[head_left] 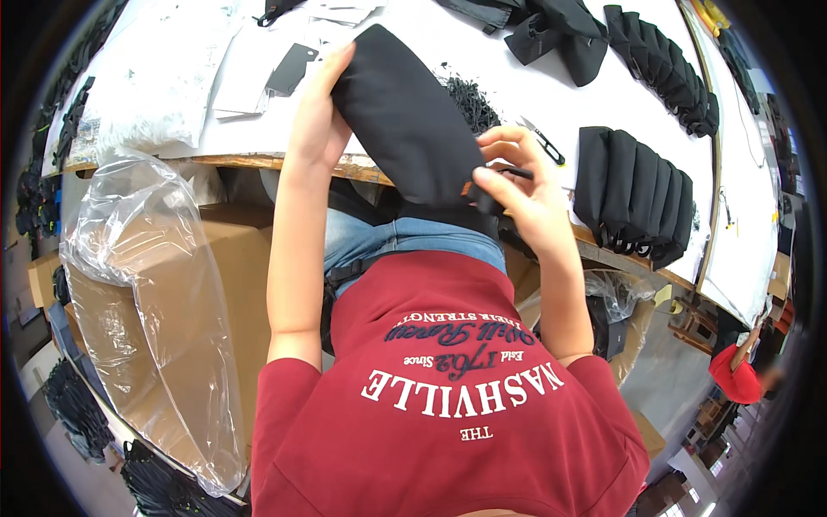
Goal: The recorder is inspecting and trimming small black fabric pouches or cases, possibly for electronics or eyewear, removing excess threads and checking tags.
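A long black fabric pouch (409, 112) hangs slantwise between my hands over the table's near edge. My left hand (320, 129) grips its far left end, thumb along the side and the other fingers hidden behind the cloth. At the lower right end my right hand (527, 177) pinches the pouch's corner beside a small orange tag (466, 188). A thin black piece (517, 172) sticks out between those fingers; whether it is a cord or a tool I cannot tell.
On the white table (551, 99) lie a cutter knife (549, 146), a heap of black cords (472, 103) and a dark card tag (293, 69). Rows of black pouches (633, 189) stand at right. A plastic-lined carton (164, 302) stands at lower left; another person (736, 370) is far right.
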`<state>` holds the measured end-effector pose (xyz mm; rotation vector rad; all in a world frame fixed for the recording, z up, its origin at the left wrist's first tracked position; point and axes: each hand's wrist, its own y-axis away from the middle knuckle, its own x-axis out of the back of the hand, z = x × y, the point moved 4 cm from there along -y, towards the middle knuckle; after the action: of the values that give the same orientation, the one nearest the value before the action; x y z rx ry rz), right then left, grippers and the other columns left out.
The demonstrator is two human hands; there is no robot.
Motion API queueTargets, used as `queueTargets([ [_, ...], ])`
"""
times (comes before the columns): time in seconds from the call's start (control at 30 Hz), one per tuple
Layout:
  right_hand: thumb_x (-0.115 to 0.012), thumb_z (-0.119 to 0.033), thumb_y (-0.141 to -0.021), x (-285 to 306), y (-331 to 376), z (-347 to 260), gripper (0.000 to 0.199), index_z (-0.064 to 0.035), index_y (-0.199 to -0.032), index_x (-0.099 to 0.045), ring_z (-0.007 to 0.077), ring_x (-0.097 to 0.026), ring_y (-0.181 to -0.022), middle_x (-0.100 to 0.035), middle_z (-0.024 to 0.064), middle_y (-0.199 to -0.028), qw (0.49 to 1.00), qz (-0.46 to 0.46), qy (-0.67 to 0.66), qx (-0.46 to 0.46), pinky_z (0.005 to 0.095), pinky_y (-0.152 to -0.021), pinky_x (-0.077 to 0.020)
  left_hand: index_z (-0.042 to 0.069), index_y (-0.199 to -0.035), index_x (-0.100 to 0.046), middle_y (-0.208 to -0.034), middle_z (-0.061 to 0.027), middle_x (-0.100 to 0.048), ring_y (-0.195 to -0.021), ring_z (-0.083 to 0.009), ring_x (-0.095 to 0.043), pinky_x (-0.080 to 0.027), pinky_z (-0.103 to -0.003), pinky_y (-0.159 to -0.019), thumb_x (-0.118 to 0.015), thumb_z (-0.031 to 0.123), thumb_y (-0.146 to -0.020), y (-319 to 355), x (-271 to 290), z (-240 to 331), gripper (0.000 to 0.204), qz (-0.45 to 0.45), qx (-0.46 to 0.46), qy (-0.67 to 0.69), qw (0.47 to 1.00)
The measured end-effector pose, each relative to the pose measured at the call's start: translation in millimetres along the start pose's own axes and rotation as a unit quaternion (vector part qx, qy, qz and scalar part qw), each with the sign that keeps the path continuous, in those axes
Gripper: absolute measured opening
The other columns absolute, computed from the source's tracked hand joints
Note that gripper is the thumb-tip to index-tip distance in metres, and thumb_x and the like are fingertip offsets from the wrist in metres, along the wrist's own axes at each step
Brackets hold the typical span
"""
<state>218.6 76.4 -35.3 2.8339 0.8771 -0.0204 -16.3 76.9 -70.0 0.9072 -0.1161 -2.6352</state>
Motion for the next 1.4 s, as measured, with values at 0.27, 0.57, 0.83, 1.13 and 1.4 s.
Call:
queueTargets([
  [0.27,-0.054,-0.023,-0.086,33,-4,36,0.031,0.0000,-0.106,-0.059,0.0036,-0.049,-0.061,-0.059,-0.0005,-0.080,0.945,-0.084,-0.259,-0.179,0.0197,-0.046,-0.0337,0.013,-0.133,-0.042,-0.132,-0.0111,-0.046,-0.121,-0.0232,-0.046,-0.037,-0.037,-0.101,-0.086,0.010,-0.055,56,-5,21,0.089,-0.152,-0.209,-0.437,0.862],
  [0.57,-0.045,-0.043,-0.095,38,-13,4,0.048,-0.0081,-0.128,-0.050,0.0157,-0.055,-0.098,-0.060,0.0073,-0.112,0.990,-0.026,0.022,0.136,0.0301,-0.086,-0.0410,0.005,-0.109,-0.055,-0.094,-0.0058,-0.066,-0.088,-0.0107,-0.060,-0.048,-0.023,-0.079,-0.076,-0.001,-0.073,69,0,2,0.042,-0.088,-0.059,-0.331,0.938],
  [0.83,-0.076,-0.011,-0.074,33,-4,-3,0.037,-0.0071,-0.108,-0.062,0.0105,-0.053,-0.082,-0.060,0.0013,-0.097,0.983,-0.011,0.103,0.150,0.0235,-0.073,-0.0426,0.008,-0.111,-0.061,-0.095,-0.0049,-0.066,-0.087,-0.0089,-0.059,-0.047,-0.023,-0.079,-0.073,0.010,-0.080,82,1,-12,0.033,-0.047,-0.052,-0.209,0.976],
  [1.13,-0.072,-0.009,-0.075,40,-2,-12,0.017,-0.0003,-0.088,-0.065,0.0149,-0.053,-0.090,-0.056,0.0081,-0.098,0.977,-0.110,0.145,0.108,0.0254,-0.080,-0.0411,0.002,-0.082,-0.064,-0.079,-0.0003,-0.057,-0.076,-0.0082,-0.048,-0.038,-0.023,-0.071,-0.073,0.039,-0.080,84,3,-13,0.038,-0.092,-0.131,-0.175,0.972],
  [1.4,-0.070,-0.008,-0.077,42,1,-8,0.018,0.0013,-0.091,-0.064,0.0055,-0.049,-0.075,-0.057,0.0044,-0.097,0.979,-0.163,0.073,-0.095,0.0191,-0.064,-0.0397,0.002,-0.081,-0.064,-0.080,-0.0008,-0.058,-0.080,-0.0089,-0.049,-0.038,-0.024,-0.073,-0.072,0.032,-0.081,81,8,-18,0.032,-0.120,-0.095,-0.154,0.976],
])
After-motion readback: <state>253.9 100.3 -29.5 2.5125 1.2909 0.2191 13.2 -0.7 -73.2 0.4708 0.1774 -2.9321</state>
